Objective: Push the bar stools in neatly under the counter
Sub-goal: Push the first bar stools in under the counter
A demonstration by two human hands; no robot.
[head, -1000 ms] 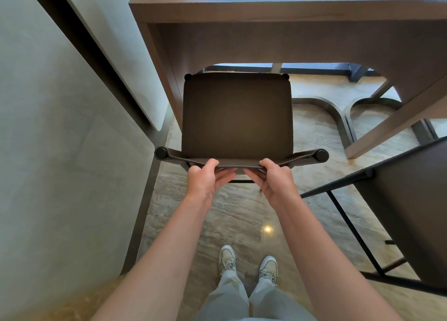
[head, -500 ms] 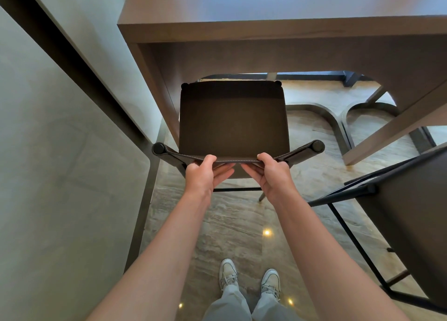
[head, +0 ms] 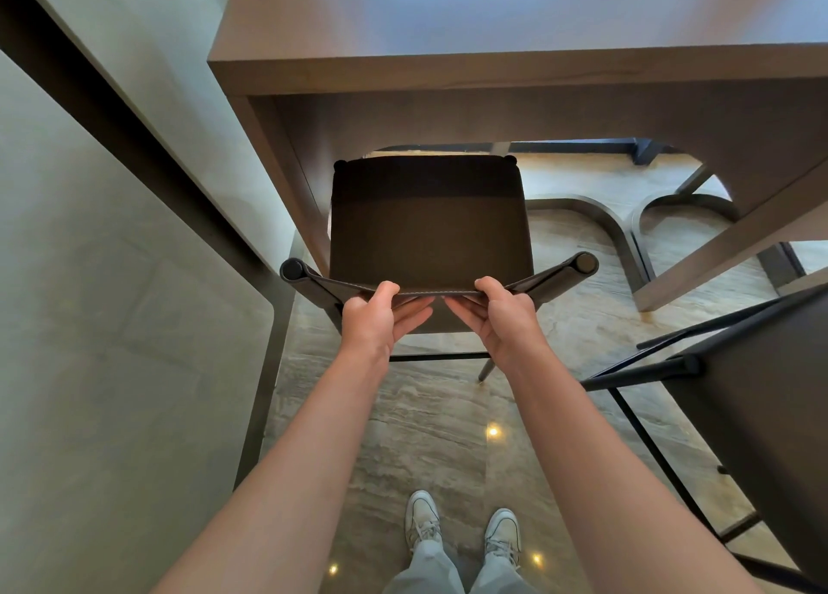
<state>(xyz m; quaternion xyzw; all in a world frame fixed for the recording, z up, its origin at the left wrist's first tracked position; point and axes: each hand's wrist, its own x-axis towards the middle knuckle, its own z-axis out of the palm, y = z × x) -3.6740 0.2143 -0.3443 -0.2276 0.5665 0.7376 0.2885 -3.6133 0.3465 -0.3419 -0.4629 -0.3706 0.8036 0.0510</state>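
Note:
A dark brown bar stool [head: 430, 230] stands in front of me, its seat's far edge reaching under the wooden counter [head: 515, 71]. My left hand [head: 376, 313] and my right hand [head: 504, 311] both grip the stool's low curved backrest [head: 555, 275] near its middle, thumbs on top and fingers curled behind it. A second dark stool [head: 761, 405] stands at the right, out from the counter, partly cut off by the frame edge.
A grey wall with a dark vertical strip [head: 112, 114] runs close along the left of the stool. The counter's side panel [head: 291, 177] stands just left of the seat. A slanted counter leg [head: 726, 253] is at the right. My feet [head: 461, 531] stand on the stone floor.
The stool has slid forward, its seat's far edge now further under the counter. Both hands kept their grip on the backrest and moved forward with it.

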